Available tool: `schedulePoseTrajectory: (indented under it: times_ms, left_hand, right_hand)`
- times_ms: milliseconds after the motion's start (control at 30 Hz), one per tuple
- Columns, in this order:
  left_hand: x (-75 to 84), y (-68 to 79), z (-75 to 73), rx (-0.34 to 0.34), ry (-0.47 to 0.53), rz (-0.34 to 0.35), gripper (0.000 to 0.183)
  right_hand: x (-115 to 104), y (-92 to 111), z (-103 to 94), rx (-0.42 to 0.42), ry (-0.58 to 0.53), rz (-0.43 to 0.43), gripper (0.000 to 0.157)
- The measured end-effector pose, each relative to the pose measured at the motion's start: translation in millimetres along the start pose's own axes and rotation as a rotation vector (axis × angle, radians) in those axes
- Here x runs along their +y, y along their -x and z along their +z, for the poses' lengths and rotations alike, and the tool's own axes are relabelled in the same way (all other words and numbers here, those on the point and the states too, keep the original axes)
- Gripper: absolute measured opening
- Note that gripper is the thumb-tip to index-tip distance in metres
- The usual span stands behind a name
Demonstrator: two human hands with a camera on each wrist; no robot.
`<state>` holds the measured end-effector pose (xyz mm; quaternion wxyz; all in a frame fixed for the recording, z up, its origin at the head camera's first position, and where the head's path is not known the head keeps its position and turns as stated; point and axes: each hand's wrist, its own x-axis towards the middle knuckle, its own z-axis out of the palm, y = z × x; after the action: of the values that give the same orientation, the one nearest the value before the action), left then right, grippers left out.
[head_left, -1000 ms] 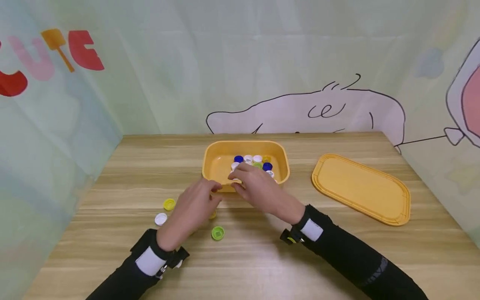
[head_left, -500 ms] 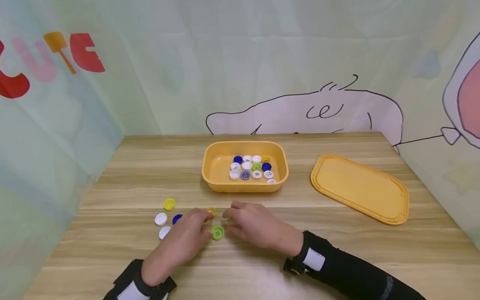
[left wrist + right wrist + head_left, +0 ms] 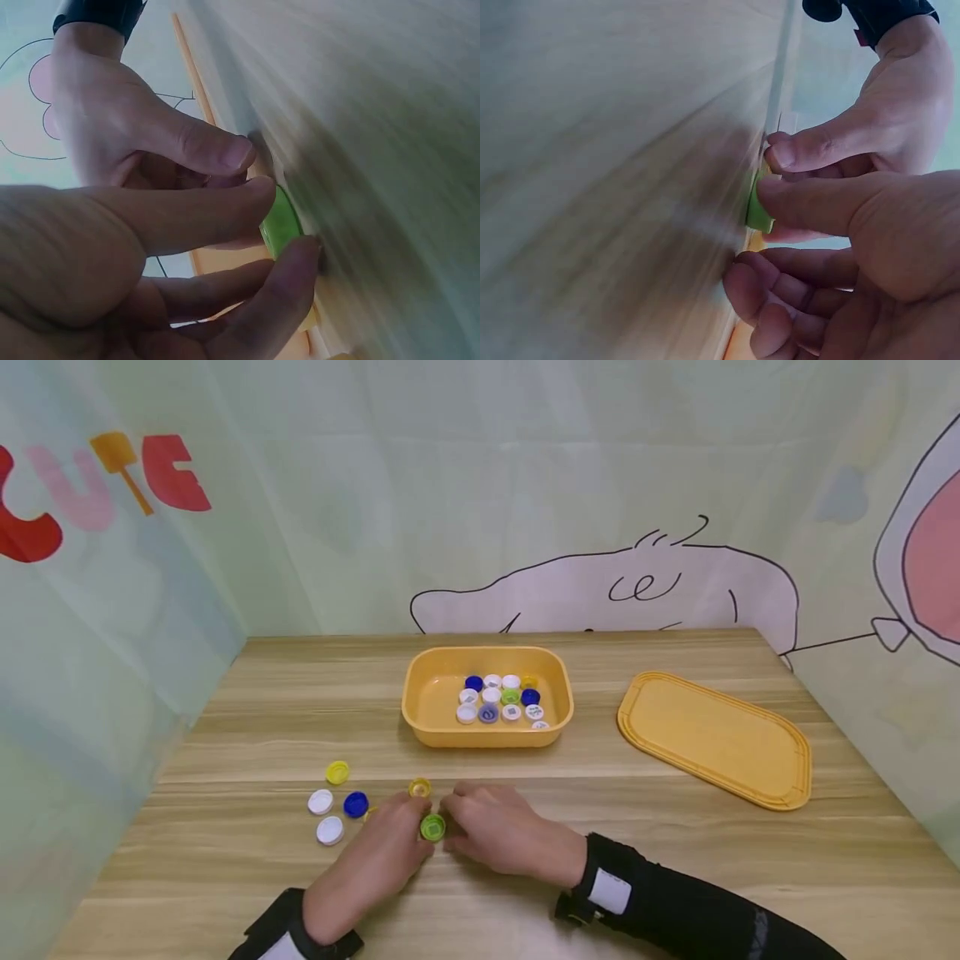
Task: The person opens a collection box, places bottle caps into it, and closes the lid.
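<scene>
A green bottle cap (image 3: 432, 827) lies on the wooden table between the two hands. My left hand (image 3: 382, 843) pinches it; in the left wrist view its thumb and a fingertip sit at opposite edges of the cap (image 3: 281, 223). From the other side comes my right hand (image 3: 502, 835), its thumb right at the cap (image 3: 759, 212) in the right wrist view and its other fingertips a little apart from it. Just beyond is a yellow cap (image 3: 420, 787). Part of another yellow cap (image 3: 370, 813) shows behind the left hand.
Left of the hands lie a blue cap (image 3: 356, 804), a white cap (image 3: 320, 802), a second white cap (image 3: 330, 831) and a yellow cap (image 3: 337, 772). A yellow bin (image 3: 431, 739) with several caps stands at the back. Its flat yellow lid (image 3: 712, 739) lies to the right.
Both hands have come back from the bin's front rim toward the near table and closed in around the green cap. The bin and lid stay put.
</scene>
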<state>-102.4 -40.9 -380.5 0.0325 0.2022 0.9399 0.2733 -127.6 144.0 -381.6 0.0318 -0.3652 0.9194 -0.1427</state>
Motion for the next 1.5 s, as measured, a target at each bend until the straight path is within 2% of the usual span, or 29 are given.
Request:
schedulePoseTrajectory:
  times_ms: [133, 367, 567, 700, 800, 1000, 1133, 1267, 1500]
  left_hand:
    - [0.4, -1.2, 0.2, -0.016, 0.01, 0.025, 0.027]
    - [2.3, -2.7, 0.8, -0.038, 0.015, 0.032, 0.03]
    - [8.6, -2.2, -6.2, -0.05, 0.025, 0.009, 0.019]
    - [13.1, -3.1, -17.3, -0.02, 0.033, 0.011, 0.017]
    - [17.8, -5.3, -30.9, 0.016, 0.031, -0.002, 0.016]
    - [29.7, -13.4, -56.5, 0.095, 0.015, 0.011, 0.016]
    - [35.8, -21.0, -67.4, 0.131, 0.038, 0.015, 0.017]
    - [39.7, -33.2, -76.8, 0.134, 0.057, -0.009, 0.021]
    - [35.9, -71.6, -84.9, 0.153, 0.056, -0.015, 0.013]
  right_hand:
    - [-2, -3, 0.5, 0.012, 0.005, -0.005, 0.006]
    - [-3, -4, 3.1, 0.038, 0.03, -0.033, 0.012]
    - [-4, -3, -2.6, 0.036, -0.017, -0.034, 0.009]
    - [-6, -5, -12.8, 0.056, -0.113, -0.041, 0.012]
    - [-8, -8, -24.5, 0.073, -0.195, -0.04, 0.015]
    - [-12, -15, -50.8, 0.164, -0.297, -0.043, 0.017]
    - [-10, -16, -63.7, 0.224, -0.307, -0.042, 0.016]
    - [-4, -22, -74.5, 0.281, -0.305, -0.046, 0.012]
    - [25, -43, -80.6, 0.348, -0.292, 0.002, 0.014]
